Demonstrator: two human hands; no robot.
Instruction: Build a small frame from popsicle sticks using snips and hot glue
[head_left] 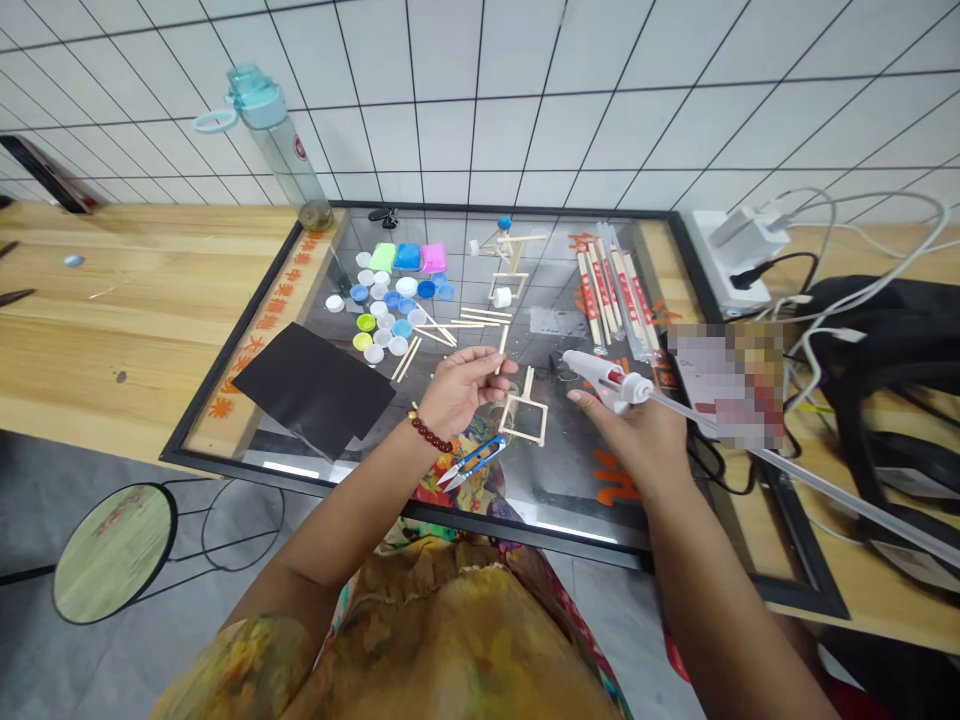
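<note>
Glue gun [600, 378] in right hand [639, 440]

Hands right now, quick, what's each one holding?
Left hand: closed on a thin wooden stick.
Right hand: closed around the white glue gun.

We face a white tiled wall [480, 100] behind our wooden counter [112, 330]; grey floor [45, 480] and a round stool [112, 550] lie below its left edge.

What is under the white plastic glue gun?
The right hand grips the white plastic glue gun from below. Under them lies the shiny glass tabletop with orange lettering; the hand covers the part directly beneath.
</note>
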